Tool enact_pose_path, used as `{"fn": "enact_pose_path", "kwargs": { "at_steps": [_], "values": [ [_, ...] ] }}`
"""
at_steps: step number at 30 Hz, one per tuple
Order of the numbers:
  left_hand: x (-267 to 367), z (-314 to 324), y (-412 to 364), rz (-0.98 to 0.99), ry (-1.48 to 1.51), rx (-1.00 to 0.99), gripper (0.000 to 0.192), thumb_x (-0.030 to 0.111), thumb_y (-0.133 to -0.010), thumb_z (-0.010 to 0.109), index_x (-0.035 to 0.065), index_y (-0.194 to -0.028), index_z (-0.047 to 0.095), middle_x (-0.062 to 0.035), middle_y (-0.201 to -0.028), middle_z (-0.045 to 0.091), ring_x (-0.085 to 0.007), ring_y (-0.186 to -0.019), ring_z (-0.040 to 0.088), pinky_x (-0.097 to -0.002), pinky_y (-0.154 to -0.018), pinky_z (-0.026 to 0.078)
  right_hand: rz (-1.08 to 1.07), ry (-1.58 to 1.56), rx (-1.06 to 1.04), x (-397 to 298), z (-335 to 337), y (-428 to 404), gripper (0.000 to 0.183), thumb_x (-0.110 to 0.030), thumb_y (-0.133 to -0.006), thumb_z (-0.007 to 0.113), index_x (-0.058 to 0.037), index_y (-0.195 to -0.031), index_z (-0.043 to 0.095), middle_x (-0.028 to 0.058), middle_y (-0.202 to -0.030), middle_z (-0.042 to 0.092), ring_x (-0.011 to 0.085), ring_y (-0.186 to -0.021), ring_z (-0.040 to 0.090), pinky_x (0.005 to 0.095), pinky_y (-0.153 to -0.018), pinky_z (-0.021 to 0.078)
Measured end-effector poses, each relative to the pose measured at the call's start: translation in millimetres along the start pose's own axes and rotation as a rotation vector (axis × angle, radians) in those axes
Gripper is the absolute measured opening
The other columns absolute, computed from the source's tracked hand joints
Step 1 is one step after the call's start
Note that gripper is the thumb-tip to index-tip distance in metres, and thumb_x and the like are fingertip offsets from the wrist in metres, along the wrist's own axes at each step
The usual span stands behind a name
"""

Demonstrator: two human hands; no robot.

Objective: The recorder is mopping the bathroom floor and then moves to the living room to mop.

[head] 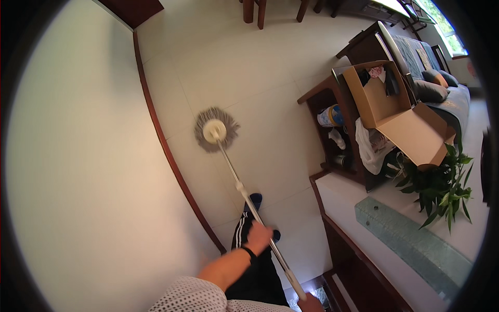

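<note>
A round mop head with grey strands and a pale plastic disc (214, 131) rests on the tiled floor (249, 97), a little away from the wall. Its metal handle (230, 165), with a pale joint partway along, runs back towards my body. Around the middle of the handle my left hand (259, 235) is closed; that wrist wears a black band. My right hand (310, 303) grips the handle's upper end at the bottom edge of the view, partly cut off. My feet, in dark socks (255, 199), stand beside the handle.
A wall with a red-brown baseboard (167, 150) runs along the left. On the right stand a wooden cabinet (339, 156), an open cardboard box (390, 99) and a leafy plant (448, 191). Chair legs (261, 15) are at the far side.
</note>
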State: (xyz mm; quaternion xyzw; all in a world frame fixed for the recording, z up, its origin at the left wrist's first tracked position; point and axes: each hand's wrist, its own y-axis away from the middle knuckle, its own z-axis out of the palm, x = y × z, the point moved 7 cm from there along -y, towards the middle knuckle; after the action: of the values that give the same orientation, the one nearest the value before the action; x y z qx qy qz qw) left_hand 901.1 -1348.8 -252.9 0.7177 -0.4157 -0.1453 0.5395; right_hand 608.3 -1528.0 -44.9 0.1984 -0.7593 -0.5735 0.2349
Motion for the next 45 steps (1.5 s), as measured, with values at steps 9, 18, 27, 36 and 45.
{"fn": "enact_pose_path", "kwargs": {
  "at_steps": [9, 18, 27, 36, 45],
  "values": [
    [-25.3, 115.7, 109.6, 0.06, -0.193, -0.77, 0.062, 0.049, -0.095, 0.058, -0.0081, -0.075, 0.069, -0.0178, -0.064, 0.068, -0.0281, -0.056, 0.071, -0.0404, -0.068, 0.06, 0.225, 0.214, 0.09, 126.7, -61.2, 102.2, 0.044, -0.033, -0.079, 0.068, -0.0075, -0.116, 0.071, 0.0262, -0.105, 0.07, 0.044, -0.101, 0.067, 0.0528, -0.088, 0.0521],
    [15.2, -3.1, -77.8, 0.236, 0.008, -0.247, 0.034, 0.028, -0.089, 0.062, -0.0016, -0.074, 0.069, -0.019, -0.064, 0.067, -0.0338, -0.057, 0.068, -0.0462, -0.057, 0.055, -0.06, -0.051, 0.486, -65.3, -116.6, -20.0, 0.02, -0.028, -0.074, 0.073, -0.0114, -0.084, 0.069, 0.0149, -0.075, 0.07, 0.0393, -0.074, 0.069, 0.0496, -0.068, 0.055],
    [103.4, -111.4, -164.6, 0.159, -0.107, 0.001, 0.017, 0.019, -0.083, 0.069, 0.004, -0.075, 0.07, -0.0194, -0.069, 0.07, -0.0356, -0.062, 0.069, -0.0472, -0.069, 0.057, -0.363, -0.291, 0.247, -183.9, -85.0, -56.2, 0.033, -0.034, -0.09, 0.068, -0.0073, -0.107, 0.058, 0.0165, -0.084, 0.071, 0.0407, -0.08, 0.069, 0.0504, -0.074, 0.0539],
    [36.0, 130.8, -9.0, 0.682, -1.001, -0.34, 0.029, 0.024, -0.089, 0.057, 0.0034, -0.075, 0.071, -0.017, -0.081, 0.072, -0.0374, -0.084, 0.073, -0.0453, -0.074, 0.059, 0.075, -0.38, 0.05, 60.8, 76.4, -19.6, 0.047, -0.04, -0.087, 0.066, -0.008, -0.121, 0.06, 0.0247, -0.101, 0.071, 0.0469, -0.098, 0.067, 0.0531, -0.087, 0.0528],
    [-65.9, 273.0, 141.5, 0.437, -0.624, -0.733, 0.054, 0.037, -0.097, 0.052, -0.008, -0.069, 0.062, -0.0222, -0.068, 0.066, -0.0313, -0.058, 0.068, -0.0442, -0.056, 0.058, 0.084, -0.476, 0.158, 236.7, 146.8, 96.3, 0.031, -0.026, -0.09, 0.065, 0.0001, -0.106, 0.069, 0.0258, -0.096, 0.071, 0.0447, -0.092, 0.067, 0.0509, -0.081, 0.0526]
  ]
}}
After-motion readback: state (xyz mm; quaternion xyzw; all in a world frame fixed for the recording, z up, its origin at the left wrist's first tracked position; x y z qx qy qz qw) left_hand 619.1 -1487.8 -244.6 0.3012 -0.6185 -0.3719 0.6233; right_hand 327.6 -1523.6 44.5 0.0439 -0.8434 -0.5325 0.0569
